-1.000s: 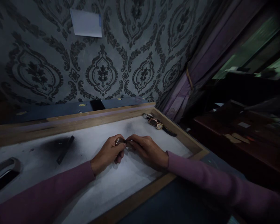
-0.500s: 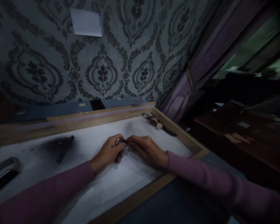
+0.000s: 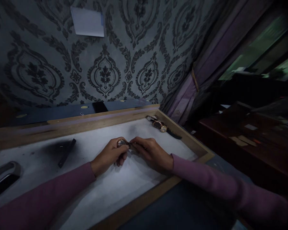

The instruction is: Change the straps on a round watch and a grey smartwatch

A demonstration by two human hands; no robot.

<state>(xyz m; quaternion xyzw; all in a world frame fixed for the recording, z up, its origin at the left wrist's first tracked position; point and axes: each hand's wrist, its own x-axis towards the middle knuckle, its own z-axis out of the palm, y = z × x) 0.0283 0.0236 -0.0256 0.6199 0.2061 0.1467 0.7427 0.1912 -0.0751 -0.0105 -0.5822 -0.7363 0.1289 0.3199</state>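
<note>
Over the white sheet, a wristwatch (image 3: 121, 142) with a round, shiny case is gripped between the thumb and curled fingers of my left hand (image 3: 111, 153). My right hand (image 3: 150, 151) is closed in a pinch at the right edge of that watch, where a small dark part runs into its fingertips. Whether this is the strap or another part is too dark to tell. Beyond my hands, several watches lie together in the far right corner, among them a gold-coloured watch (image 3: 163, 128) with a dark strap (image 3: 174, 134).
A wooden frame (image 3: 205, 155) edges the white work surface (image 3: 105, 188). On the left lie a dark flat strip (image 3: 67, 153) and a grey looped object (image 3: 6, 175) with a black face. A black phone-like slab (image 3: 100, 107) rests on the blue ledge (image 3: 57, 111) by the patterned wall.
My left hand and the watch have shifted slightly left and up, and more of the watch's round face shows. The right hand keeps its pinch in nearly the same place.
</note>
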